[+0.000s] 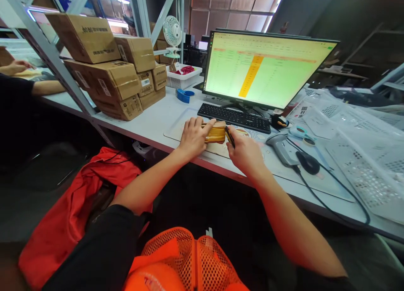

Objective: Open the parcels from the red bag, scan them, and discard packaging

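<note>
My left hand [193, 136] is wrapped over a small cardboard box [216, 133] bound in yellowish tape, pressing it down on a tan desk mat [176, 131]. My right hand [244, 153] is closed around a thin dark tool [229, 136], a pen or small cutter, whose tip touches the right end of the box. Both hands are just in front of the black keyboard [235, 117] and the monitor [265, 68], which shows a green spreadsheet.
Stacked cardboard boxes [110, 68] fill the left of the table. A barcode scanner [280, 148], a mouse [307, 162], a blue tape dispenser [184, 95], a white basket [183, 77] and white mesh trays [362, 156] lie around. Another person's arm [47, 87] rests at far left. Red fabric [78, 198] lies below.
</note>
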The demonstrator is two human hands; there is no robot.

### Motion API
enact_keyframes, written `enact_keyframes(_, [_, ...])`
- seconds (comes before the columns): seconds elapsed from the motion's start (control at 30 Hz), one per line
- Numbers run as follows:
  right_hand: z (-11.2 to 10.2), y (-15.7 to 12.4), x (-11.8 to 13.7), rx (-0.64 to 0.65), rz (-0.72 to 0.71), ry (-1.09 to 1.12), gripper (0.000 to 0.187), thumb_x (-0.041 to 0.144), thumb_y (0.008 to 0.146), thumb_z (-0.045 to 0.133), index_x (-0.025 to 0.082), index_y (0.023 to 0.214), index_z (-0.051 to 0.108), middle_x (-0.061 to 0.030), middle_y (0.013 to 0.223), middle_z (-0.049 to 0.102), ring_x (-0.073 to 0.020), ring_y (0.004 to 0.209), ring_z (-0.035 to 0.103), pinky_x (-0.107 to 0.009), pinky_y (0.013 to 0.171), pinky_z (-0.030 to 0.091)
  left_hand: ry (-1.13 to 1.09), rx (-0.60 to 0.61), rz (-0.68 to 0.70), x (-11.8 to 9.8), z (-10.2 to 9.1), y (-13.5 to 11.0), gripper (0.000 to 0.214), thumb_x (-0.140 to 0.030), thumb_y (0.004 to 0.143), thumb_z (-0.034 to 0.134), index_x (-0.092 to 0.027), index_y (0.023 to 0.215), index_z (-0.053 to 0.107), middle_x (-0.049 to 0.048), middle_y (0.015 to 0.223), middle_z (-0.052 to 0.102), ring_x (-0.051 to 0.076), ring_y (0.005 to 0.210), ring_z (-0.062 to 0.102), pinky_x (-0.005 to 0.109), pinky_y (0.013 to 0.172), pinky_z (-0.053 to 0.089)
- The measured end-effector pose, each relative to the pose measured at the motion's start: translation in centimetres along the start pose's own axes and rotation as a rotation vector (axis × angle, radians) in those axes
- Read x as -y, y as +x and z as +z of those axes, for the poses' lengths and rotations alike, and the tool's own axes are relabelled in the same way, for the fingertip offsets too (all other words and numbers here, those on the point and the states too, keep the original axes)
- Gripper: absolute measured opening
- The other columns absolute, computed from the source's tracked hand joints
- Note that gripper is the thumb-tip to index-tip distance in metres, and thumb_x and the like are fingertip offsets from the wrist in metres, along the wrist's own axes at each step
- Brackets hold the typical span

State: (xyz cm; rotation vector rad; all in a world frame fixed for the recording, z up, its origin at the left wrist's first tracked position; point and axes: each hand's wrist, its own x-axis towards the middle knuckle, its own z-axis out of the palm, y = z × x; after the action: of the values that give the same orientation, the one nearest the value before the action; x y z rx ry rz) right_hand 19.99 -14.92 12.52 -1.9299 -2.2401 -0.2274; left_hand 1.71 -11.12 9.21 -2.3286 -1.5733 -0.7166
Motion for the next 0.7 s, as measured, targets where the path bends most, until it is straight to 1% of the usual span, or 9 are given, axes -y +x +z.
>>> enact_keyframes(0.13, [0.7,-1.5,0.9,0.079,0.065,-0.064,0.064,0.025,0.105,0.049,0.021,0.167,0.033,-0.0159,0.105,0.075,-0.0363,0.093,0.072,-0.041,0.079,0.054,-0.023,-0.023,-0.009,-0.2,0.6,-0.4,0.077,-0.014,0.082,0.067,-0.028,0.155,0.048,0.0150,0.127,0.054,0.035,0.117,0.047,0.047,0.101,0.040])
enact_keyframes(0.23, [1.2,-2.4,1.0,0.103,0.058,-0.049,0.062,0.027,0.105,0.050,0.023,0.165,0.036,-0.0141,0.103,0.075,-0.0355,0.092,0.072,-0.039,0.078,0.054,-0.039,-0.042,-0.007,-0.2,0.9,-0.8,0.078,-0.012,0.080,0.067,-0.030,0.154,0.050,0.0142,0.127,0.053,0.034,0.117,0.047,0.046,0.102,0.040])
enact_keyframes(0.33, [1.3,-3.0,0.2,0.109,0.022,-0.016,0.060,0.030,0.104,0.054,0.026,0.163,0.041,-0.0131,0.107,0.076,-0.0351,0.095,0.072,-0.038,0.078,0.053,-0.077,-0.069,-0.054,0.5,0.7,-1.0,0.075,-0.017,0.082,0.070,-0.030,0.154,0.051,0.0139,0.126,0.053,0.035,0.118,0.047,0.047,0.103,0.041])
enact_keyframes(0.4, [1.0,-3.1,-1.2,0.106,-0.020,0.018,0.059,0.030,0.103,0.056,0.028,0.161,0.045,-0.0125,0.112,0.075,-0.0344,0.097,0.072,-0.038,0.079,0.053,-0.147,-0.117,-0.115,1.6,0.3,-1.0,0.076,-0.023,0.081,0.076,-0.031,0.153,0.053,0.0126,0.126,0.052,0.034,0.119,0.048,0.047,0.106,0.042])
enact_keyframes(0.47, [0.2,-2.9,-3.0,0.041,-0.057,0.052,0.059,0.031,0.102,0.057,0.028,0.159,0.047,-0.0119,0.117,0.075,-0.0334,0.096,0.072,-0.037,0.078,0.053,-0.279,-0.171,-0.191,3.1,0.0,-1.0,0.081,-0.028,0.076,0.083,-0.032,0.152,0.053,0.0102,0.124,0.053,0.033,0.120,0.050,0.046,0.109,0.044])
enact_keyframes(0.53, [-1.1,-2.3,-4.8,-0.057,-0.113,0.095,0.058,0.031,0.101,0.056,0.028,0.158,0.048,-0.0109,0.118,0.075,-0.0323,0.093,0.072,-0.036,0.076,0.053,-0.461,-0.192,-0.221,4.5,0.0,-1.2,0.090,-0.029,0.071,0.087,-0.030,0.153,0.050,0.0081,0.124,0.055,0.030,0.121,0.054,0.044,0.110,0.046])
enact_keyframes(0.6, [-2.7,-1.4,-6.0,-0.113,-0.230,0.154,0.054,0.030,0.101,0.054,0.028,0.155,0.052,-0.0093,0.117,0.075,-0.0304,0.091,0.073,-0.035,0.076,0.053,-0.648,-0.164,-0.181,5.2,0.2,-1.4,0.095,-0.030,0.068,0.088,-0.026,0.154,0.048,0.0078,0.127,0.056,0.028,0.122,0.058,0.042,0.110,0.048])
enact_keyframes(0.7, [-5.0,0.3,-6.0,-0.109,-0.455,0.211,0.049,0.026,0.101,0.054,0.029,0.150,0.058,-0.0066,0.121,0.075,-0.0263,0.093,0.072,-0.033,0.080,0.053,-0.831,-0.094,-0.097,5.1,0.9,-1.9,0.096,-0.030,0.066,0.088,-0.022,0.153,0.049,0.0103,0.137,0.057,0.030,0.129,0.059,0.041,0.112,0.049])
